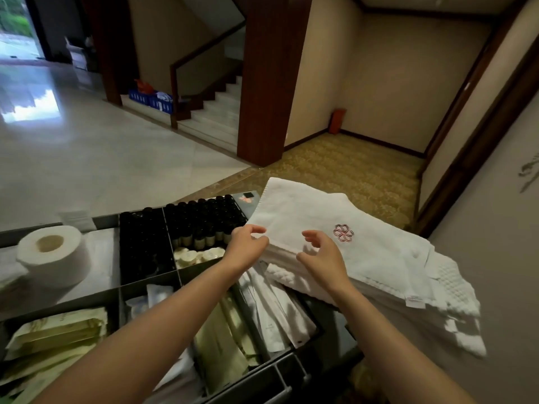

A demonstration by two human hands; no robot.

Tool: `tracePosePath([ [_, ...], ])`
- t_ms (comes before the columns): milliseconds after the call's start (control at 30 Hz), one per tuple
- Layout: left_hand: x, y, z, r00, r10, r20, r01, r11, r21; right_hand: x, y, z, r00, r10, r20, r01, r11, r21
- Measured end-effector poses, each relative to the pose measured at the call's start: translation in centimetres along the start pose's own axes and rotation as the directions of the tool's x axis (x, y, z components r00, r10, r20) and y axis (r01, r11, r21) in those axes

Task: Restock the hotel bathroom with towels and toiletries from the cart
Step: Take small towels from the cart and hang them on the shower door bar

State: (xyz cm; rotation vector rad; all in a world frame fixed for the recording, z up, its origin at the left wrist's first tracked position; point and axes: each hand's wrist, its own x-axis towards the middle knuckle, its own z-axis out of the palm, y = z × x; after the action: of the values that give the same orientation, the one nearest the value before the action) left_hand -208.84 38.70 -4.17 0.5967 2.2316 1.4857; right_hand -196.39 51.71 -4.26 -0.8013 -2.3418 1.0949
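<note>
A stack of folded white towels (367, 246) lies on the right end of the cart (291, 371); the top one bears a pink flower emblem (343, 232). My left hand (248, 243) pinches the near left corner of the top towel between thumb and fingers. Just right of it, my right hand (319, 255) hovers over the stack's near edge with fingers curved, thumb at the towel edge; whether it touches is unclear. The cart's tray holds dark toiletry bottles (204, 220), small round soaps (198, 255) and green sachets (58, 330).
A toilet paper roll (52, 255) stands on the cart's left. White packets (277, 310) fill a compartment under my arms. Beyond lie a marble floor, a staircase (215, 109), a wooden pillar (268, 83), patterned carpet and a doorway (466, 141) at the right wall.
</note>
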Motion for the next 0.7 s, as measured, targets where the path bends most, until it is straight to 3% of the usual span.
tracePosePath([
  [233, 1.7, -0.5, 1.0, 0.986, -0.164, -0.021, 0.164, 0.987, 0.003, 1.9, 0.6, 1.8, 0.968, -0.236, 0.09, 0.252, 0.914, -0.318],
  [400, 2.6, -0.3, 0.6, 0.98, -0.197, 0.002, 0.197, 0.979, -0.055, 3.6, 1.7, 2.5, 0.961, -0.22, 0.166, 0.274, 0.828, -0.489],
  [533, 3.4, 0.6, 0.3, 0.979, -0.202, -0.005, 0.197, 0.961, -0.193, 4.7, 1.9, 2.4, 0.965, -0.248, 0.086, 0.26, 0.862, -0.435],
  [633, 3.7, 1.6, 0.4, 0.991, -0.134, -0.016, 0.126, 0.965, -0.232, 5.6, 1.5, 1.5, 0.997, -0.076, 0.01, 0.076, 0.977, -0.197],
  [700, 3.8, 2.4, 0.6, 0.998, -0.062, -0.023, 0.053, 0.959, -0.279, 5.9, 1.4, 0.9, 0.999, -0.017, -0.037, 0.016, 0.999, -0.03],
])
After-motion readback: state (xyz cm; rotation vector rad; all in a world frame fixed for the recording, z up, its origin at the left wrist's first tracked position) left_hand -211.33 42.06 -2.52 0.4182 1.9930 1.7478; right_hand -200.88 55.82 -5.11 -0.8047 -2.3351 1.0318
